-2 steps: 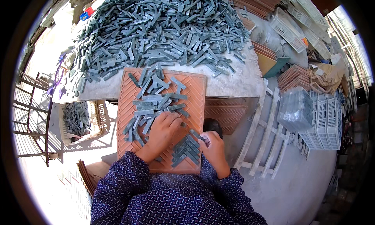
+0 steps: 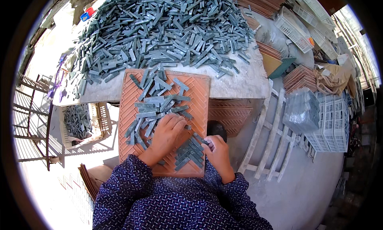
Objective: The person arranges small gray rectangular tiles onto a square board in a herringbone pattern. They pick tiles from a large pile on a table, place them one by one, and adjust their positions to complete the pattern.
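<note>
An orange mould tray [image 2: 195, 92] with herringbone ridges leans from the table edge toward my lap. Loose grey-green stone strips [image 2: 157, 86] lie across its upper and left part. Lower right on it, several strips [image 2: 189, 154] sit in a herringbone pattern. My right hand [image 2: 218, 152] pinches one stone strip [image 2: 198, 137] between thumb and fingers at the top of that pattern. Over the loose strips, my left hand [image 2: 167, 135] is closed, fingers curled downward; the end of a strip [image 2: 187, 127] shows at its fingertips, the rest hidden.
A large heap of stone strips [image 2: 159, 30] covers the table [image 2: 235, 84] beyond the tray. Below left stands a crate [image 2: 97, 124] of strips. At right are a white slatted frame [image 2: 263, 142], plastic crates [image 2: 329, 124] and stacked orange trays [image 2: 299, 80].
The right hand's strip has shifted slightly down toward the laid pattern. My left hand stays almost in place.
</note>
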{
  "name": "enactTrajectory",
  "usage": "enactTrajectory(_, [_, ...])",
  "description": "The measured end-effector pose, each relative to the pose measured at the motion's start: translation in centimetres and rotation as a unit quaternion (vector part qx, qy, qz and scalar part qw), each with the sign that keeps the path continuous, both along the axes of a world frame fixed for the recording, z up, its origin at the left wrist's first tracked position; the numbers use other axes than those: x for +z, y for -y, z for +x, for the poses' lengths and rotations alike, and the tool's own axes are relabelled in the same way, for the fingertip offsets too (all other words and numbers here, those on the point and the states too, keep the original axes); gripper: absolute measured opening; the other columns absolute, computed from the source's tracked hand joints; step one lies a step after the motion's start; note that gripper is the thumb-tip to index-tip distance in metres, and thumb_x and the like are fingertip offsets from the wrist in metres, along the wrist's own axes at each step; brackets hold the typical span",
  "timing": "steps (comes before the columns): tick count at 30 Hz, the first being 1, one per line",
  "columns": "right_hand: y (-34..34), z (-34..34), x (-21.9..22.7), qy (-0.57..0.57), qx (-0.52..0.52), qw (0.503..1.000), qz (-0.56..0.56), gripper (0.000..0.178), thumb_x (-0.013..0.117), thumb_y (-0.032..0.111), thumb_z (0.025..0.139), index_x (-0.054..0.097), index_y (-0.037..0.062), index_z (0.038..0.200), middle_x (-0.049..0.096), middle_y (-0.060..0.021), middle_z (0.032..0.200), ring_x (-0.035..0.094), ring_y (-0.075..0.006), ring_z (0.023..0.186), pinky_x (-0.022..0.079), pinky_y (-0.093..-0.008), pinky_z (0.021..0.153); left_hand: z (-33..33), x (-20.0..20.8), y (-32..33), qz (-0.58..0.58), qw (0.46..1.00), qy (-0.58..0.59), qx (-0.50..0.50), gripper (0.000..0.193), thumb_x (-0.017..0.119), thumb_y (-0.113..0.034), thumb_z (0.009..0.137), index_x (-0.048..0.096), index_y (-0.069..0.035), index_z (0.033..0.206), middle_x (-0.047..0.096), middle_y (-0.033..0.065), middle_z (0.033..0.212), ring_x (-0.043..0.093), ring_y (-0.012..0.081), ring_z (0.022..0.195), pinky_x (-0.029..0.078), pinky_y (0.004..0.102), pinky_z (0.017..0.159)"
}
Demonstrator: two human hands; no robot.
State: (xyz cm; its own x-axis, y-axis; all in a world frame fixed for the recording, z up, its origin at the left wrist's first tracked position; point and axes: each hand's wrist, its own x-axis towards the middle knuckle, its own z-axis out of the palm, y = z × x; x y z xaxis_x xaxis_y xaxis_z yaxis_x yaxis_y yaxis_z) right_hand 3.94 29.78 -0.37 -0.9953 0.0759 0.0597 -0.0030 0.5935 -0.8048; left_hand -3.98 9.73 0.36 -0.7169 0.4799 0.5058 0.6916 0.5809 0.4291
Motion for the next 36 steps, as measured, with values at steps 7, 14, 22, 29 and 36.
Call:
enactTrajectory(7, [0.2, 0.3, -0.6, -0.044, -0.002, 0.999, 0.030, 0.016, 0.071, 0.007, 0.077, 0.065, 0.0043, 0.091, 0.062, -0.0144, 0.086, 0.063, -0.0323, 0.074, 0.050, -0.0368, 0.064, 2.0, 1.7, -0.1, 0.168, 0.970, 0.173, 0.042, 0.027, 0.067, -0.005, 0.080, 0.060, -0.003, 0.105, 0.063, 0.0137, 0.098, 0.061, 0.0333, 0.092, 0.049, 0.0398, 0.080])
enactTrajectory(14, [0.8, -0.7, -0.5, -0.055, 0.008, 0.997, 0.054, 0.016, 0.072, 0.008, 0.076, 0.065, 0.0048, 0.090, 0.060, -0.0139, 0.081, 0.062, -0.0335, 0.073, 0.050, -0.0395, 0.064, 4.5, 1.0, 1.1, 0.093, 0.968, 0.227, 0.050, 0.027, 0.063, -0.001, 0.081, 0.059, -0.001, 0.108, 0.062, 0.0167, 0.100, 0.061, 0.0348, 0.093, 0.050, 0.0395, 0.079])
enactTrajectory(22, [2.0, -2.2, 1.9, -0.049, 0.064, 0.997, 0.010, 0.022, 0.070, 0.007, 0.077, 0.065, 0.0059, 0.099, 0.062, -0.0123, 0.092, 0.063, -0.0319, 0.081, 0.051, -0.0376, 0.069, 5.5, -0.3, 0.2, 0.061, 0.985, 0.150, 0.061, 0.030, 0.066, -0.004, 0.079, 0.061, -0.002, 0.108, 0.060, 0.0155, 0.100, 0.060, 0.0356, 0.090, 0.050, 0.0413, 0.078])
enactTrajectory(29, [1.8, -3.7, 0.3, -0.097, 0.109, 0.989, 0.005, 0.023, 0.067, 0.003, 0.079, 0.065, 0.0063, 0.102, 0.062, -0.0109, 0.097, 0.063, -0.0299, 0.084, 0.052, -0.0351, 0.071, 6.1, 0.2, 0.1, -0.056, 0.988, 0.124, 0.068, 0.032, 0.062, -0.005, 0.076, 0.060, -0.001, 0.107, 0.060, 0.0127, 0.097, 0.058, 0.0302, 0.090, 0.049, 0.0382, 0.078])
enactTrajectory(36, [2.1, -3.9, 0.1, -0.103, 0.211, 0.972, 0.020, 0.022, 0.069, 0.002, 0.076, 0.068, 0.0061, 0.097, 0.060, -0.0088, 0.096, 0.062, -0.0258, 0.085, 0.051, -0.0327, 0.071, 6.4, -1.6, 0.5, 0.005, 0.988, 0.140, 0.071, 0.034, 0.066, -0.001, 0.073, 0.062, -0.001, 0.107, 0.063, 0.0128, 0.096, 0.059, 0.0321, 0.088, 0.049, 0.0391, 0.077])
